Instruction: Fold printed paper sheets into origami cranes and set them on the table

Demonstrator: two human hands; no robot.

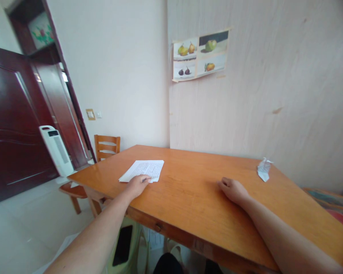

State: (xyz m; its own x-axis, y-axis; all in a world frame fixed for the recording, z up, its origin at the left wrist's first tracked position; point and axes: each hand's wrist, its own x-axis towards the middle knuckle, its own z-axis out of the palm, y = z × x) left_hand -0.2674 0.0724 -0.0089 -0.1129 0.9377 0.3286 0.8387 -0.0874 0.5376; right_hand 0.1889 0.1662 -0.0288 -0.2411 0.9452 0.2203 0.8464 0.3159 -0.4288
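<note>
A stack of white paper sheets (145,168) covered in lines of writing lies on the left part of the wooden table (185,182). At its near edge rests my left hand (137,185), fingers closed around a thin dark thing that looks like a pen (145,179), mostly hidden by the fingers. My right hand (233,189) lies on the tabletop farther right, its fingers curled in with nothing visible in them. Beyond it, near the far right corner, is a crumpled white and grey packet or tissue (264,169).
A wooden chair (107,146) stands past the table's left end. Below the near edge is a pale green stool (131,236) with a dark phone-like slab (122,245) on it. A white tower heater or fan (57,150) stands by the dark red door (14,125). Fruit pictures (200,55) hang on the wall.
</note>
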